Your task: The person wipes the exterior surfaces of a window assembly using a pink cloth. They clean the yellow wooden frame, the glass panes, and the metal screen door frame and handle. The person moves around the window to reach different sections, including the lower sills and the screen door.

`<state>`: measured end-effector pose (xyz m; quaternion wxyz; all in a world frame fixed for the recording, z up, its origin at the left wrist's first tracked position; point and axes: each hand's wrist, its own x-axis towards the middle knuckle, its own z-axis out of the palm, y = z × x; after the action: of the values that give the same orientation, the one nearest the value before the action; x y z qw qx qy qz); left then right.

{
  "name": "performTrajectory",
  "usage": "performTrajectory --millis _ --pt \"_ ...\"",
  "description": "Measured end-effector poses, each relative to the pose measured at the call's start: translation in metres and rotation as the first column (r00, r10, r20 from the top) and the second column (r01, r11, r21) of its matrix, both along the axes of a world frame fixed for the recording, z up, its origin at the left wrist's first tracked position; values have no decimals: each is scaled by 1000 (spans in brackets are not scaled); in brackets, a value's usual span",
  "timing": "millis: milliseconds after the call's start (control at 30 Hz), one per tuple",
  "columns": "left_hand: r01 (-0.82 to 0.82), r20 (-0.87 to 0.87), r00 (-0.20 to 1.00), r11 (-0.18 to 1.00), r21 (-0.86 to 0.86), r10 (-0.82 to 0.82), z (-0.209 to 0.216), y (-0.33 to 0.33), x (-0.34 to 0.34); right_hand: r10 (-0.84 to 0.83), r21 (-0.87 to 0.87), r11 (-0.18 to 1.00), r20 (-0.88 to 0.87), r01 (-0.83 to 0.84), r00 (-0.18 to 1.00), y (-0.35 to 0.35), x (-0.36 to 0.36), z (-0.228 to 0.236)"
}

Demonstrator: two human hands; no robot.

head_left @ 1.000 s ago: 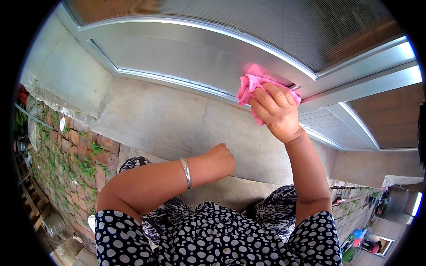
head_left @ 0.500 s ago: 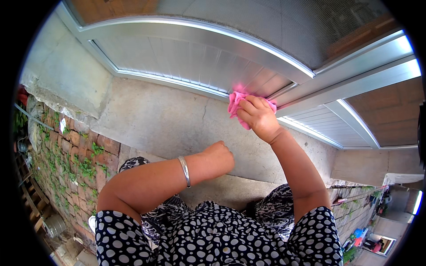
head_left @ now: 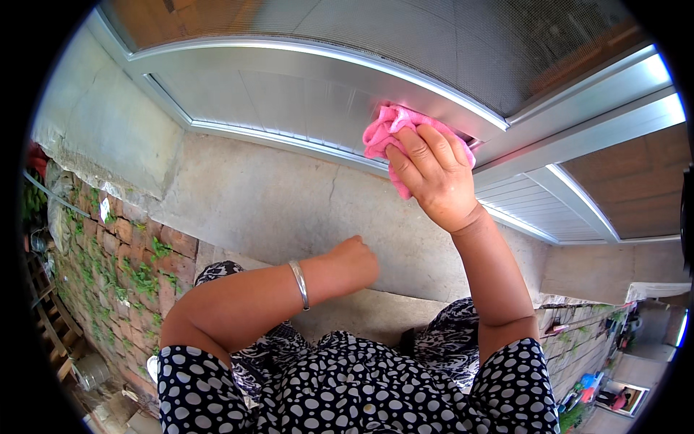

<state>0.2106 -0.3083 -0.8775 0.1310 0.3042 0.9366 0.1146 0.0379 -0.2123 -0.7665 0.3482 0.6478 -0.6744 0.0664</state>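
My right hand (head_left: 438, 173) presses a crumpled pink cloth (head_left: 382, 136) against the lower panel of a silvery metal door (head_left: 289, 101). Its fingers are bent over the cloth, near the panel's right end just under the crossbar. Part of the cloth hangs below the palm. My left hand (head_left: 356, 262) is closed in a fist above my lap, apart from the door, with nothing showing from it. A silver bangle (head_left: 299, 285) circles that wrist.
Above the crossbar is a dark mesh screen (head_left: 405, 36). A second panelled door section (head_left: 535, 199) stands at the right. Below runs a concrete step (head_left: 253, 195) with a crack. Weedy brick paving (head_left: 119, 267) lies left, beside a concrete wall (head_left: 123, 108).
My right hand has moved the pink cloth up the door panel, from its bottom edge toward the crossbar, spreading the cloth wider. My left fist has barely moved.
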Motion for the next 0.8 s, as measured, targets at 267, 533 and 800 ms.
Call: performTrajectory --millis 267,533,800 --pt "23 21 1000 997 -70 -22 8 -4 -5 23 120 992 106 -35 994 -5 1 -47" --pt "25 16 1000 995 -95 -24 14 -6 -2 -3 234 971 203 -46 979 -1 0 -87" --pt "37 -3 999 997 -69 -37 15 -5 1 14 177 982 303 -70 953 0 7 -67"
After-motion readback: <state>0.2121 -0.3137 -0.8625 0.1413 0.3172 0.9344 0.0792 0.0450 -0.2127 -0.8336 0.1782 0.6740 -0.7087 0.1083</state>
